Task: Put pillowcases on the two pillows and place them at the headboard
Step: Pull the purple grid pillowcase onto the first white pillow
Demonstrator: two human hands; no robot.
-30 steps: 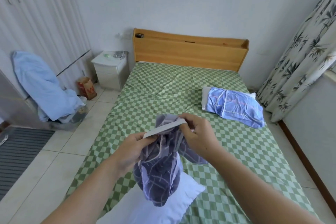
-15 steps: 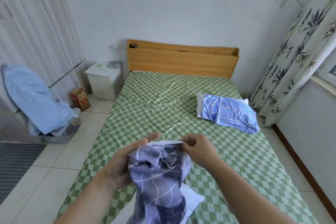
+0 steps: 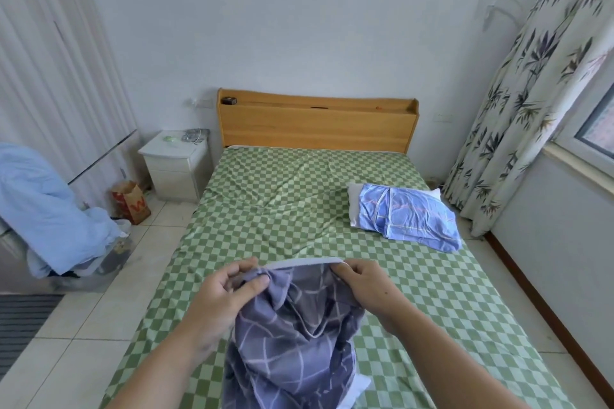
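Head view: your left hand (image 3: 226, 292) and right hand (image 3: 363, 285) pinch the purple pillowcase's (image 3: 292, 342) white hem taut between them; its body hangs below, over the white pillow (image 3: 360, 387).

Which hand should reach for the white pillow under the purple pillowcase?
Probably the right hand: the white pillow peeks out below it, on its side. Both hands pinch the purple checked pillowcase by its white edge, so the left hand would hold it.
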